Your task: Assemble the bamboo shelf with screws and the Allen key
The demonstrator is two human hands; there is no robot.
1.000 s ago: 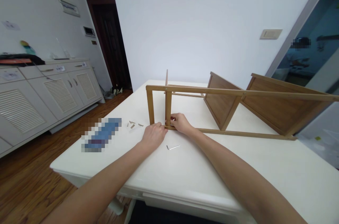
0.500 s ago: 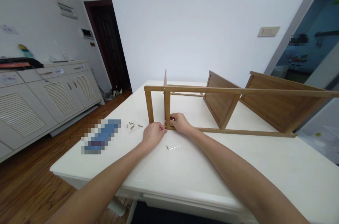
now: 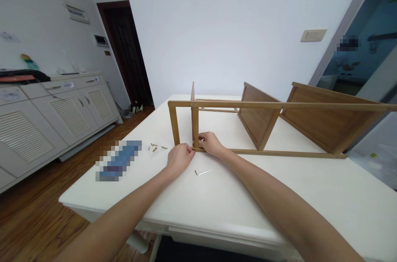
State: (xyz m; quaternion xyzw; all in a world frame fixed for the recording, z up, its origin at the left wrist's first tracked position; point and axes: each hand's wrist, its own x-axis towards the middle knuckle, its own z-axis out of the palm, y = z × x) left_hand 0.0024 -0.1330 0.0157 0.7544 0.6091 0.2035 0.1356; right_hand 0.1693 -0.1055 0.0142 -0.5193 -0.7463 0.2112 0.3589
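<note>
A wooden shelf rack (image 3: 245, 105) lies on its side on the white table (image 3: 223, 208), its shelf boards standing on edge. My left hand (image 3: 180, 157) is closed at the lower rail near the rack's left end. Its fingertips are pinched together against the joint, and whatever is between them is too small to make out. Just inside the frame, my right hand (image 3: 211, 143) grips the bottom of the leftmost board, its fingers partly hidden behind the upright. A hex key (image 3: 203, 172) lies in front of my hands.
Several small screws (image 3: 155, 146) lie left of my left hand. A blurred blue item (image 3: 119, 160) is farther left on the table. A white wall stands behind the rack. A white cabinet (image 3: 62, 105) is across the floor at left.
The camera view has shifted very slightly. Both hands stay at the same joint, and the rack, screws and hex key have not moved.
</note>
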